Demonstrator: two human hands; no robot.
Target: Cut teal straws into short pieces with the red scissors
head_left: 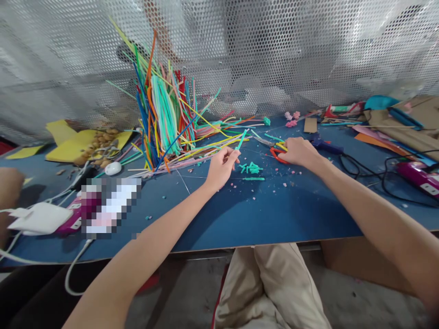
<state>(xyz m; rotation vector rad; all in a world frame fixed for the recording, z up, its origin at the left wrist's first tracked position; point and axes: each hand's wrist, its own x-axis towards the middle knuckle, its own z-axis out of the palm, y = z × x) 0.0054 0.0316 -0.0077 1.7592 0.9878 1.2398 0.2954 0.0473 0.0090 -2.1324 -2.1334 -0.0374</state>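
My left hand (222,167) is closed, with thumb and fingers pinching a turquoise pipe cleaner (242,140) that points up and away. To the right, my right hand (302,151) has its fingers around the orange and yellow handles of a pair of scissors (279,154), whose blades point left, low over the table. Between the hands lies a small pile of cut turquoise pipe cleaner pieces (252,168). One longer turquoise piece (254,179) lies just in front of that pile.
A tall bundle of coloured pipe cleaners (164,114) stands at the back left of the blue table (219,219). A glue gun (325,145) with a black cable lies right. Pink clusters (292,119) sit behind. A phone (113,205) and white charger (41,218) are left, near another person's arm (8,192).
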